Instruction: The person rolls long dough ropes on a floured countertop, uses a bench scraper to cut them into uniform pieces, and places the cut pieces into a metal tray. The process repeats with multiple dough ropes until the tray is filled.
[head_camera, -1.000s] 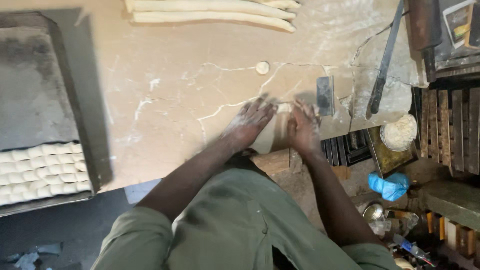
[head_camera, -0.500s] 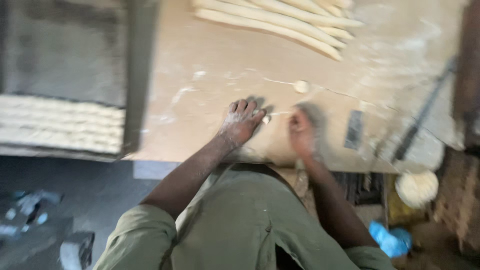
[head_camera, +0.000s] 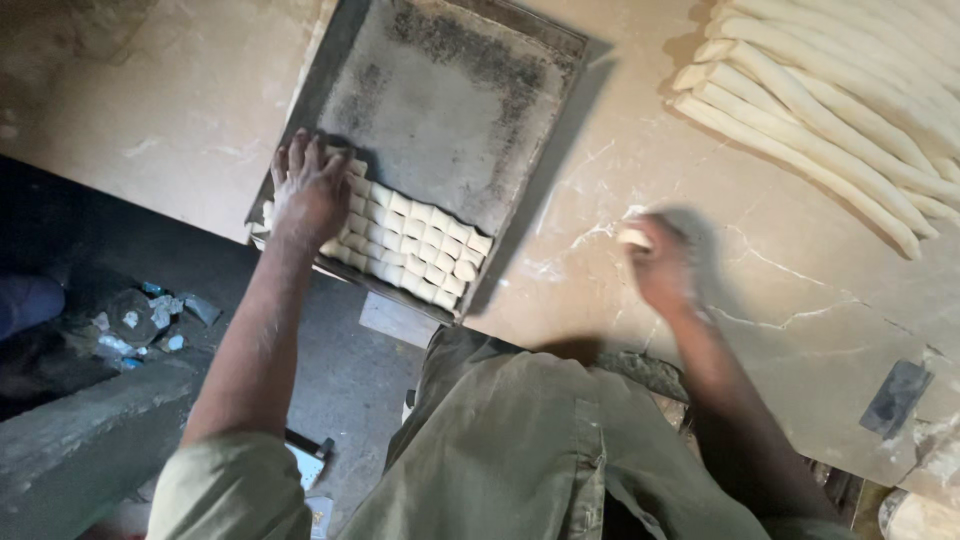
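1. Head view, left of centre: the left hand (head_camera: 308, 190) lies flat, fingers spread, on the small dough pieces (head_camera: 425, 240) packed in rows at the near end of a dark metal tray (head_camera: 450, 90); it presses on them rather than gripping.
2. The pieces are pale, squarish and set touching one another. They fill only the lower end of the tray; the larger upper part is bare, so the filling looks well short of done.
3. Centre right: the right hand (head_camera: 660, 265) is blurred over the floured table (head_camera: 780, 330), curled round one small dough piece (head_camera: 632, 238).
4. Upper right: long dough ropes (head_camera: 830, 110) lie side by side, uncut.
5. Lower right: a flat metal scraper (head_camera: 895, 398) rests on the table, well apart from both hands.
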